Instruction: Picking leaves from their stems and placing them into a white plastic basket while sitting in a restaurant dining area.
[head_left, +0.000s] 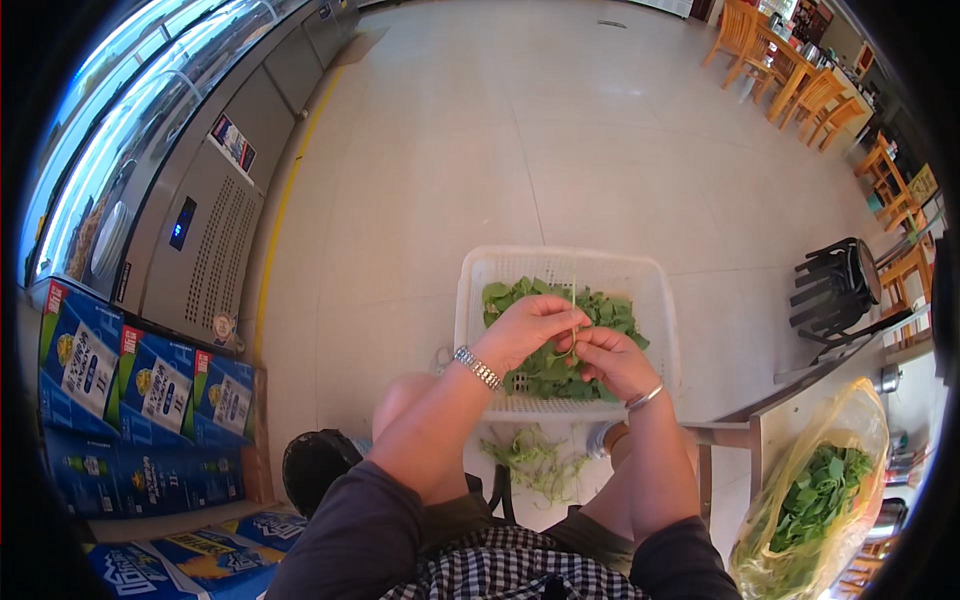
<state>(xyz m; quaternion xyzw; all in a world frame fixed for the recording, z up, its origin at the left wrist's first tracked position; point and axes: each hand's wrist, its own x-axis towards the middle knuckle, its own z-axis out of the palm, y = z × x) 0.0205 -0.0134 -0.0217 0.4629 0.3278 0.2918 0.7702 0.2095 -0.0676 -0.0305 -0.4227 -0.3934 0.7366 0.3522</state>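
Over a white plastic basket (566, 259), my two hands meet at a thin green stem (574, 300). My left hand (536, 326), below it a metal watch on the wrist, pinches the stem between thumb and fingertips. Close beside it, my right hand (615, 360), with a silver bangle at the wrist, grips the stem's lower part. Picked leafy greens (551, 371) cover much of the basket's bottom. On the floor between my feet lies a loose heap of pale stems (536, 457).
At right, a yellow plastic bag (847, 420) holds more greens (821, 495). Blue beer cartons (150, 390) are stacked at left beside a glass-topped refrigerated counter (210, 232). Black stacked stools (836, 285) and wooden chairs (817, 94) stand on the right. Tiled floor (450, 150) stretches ahead.
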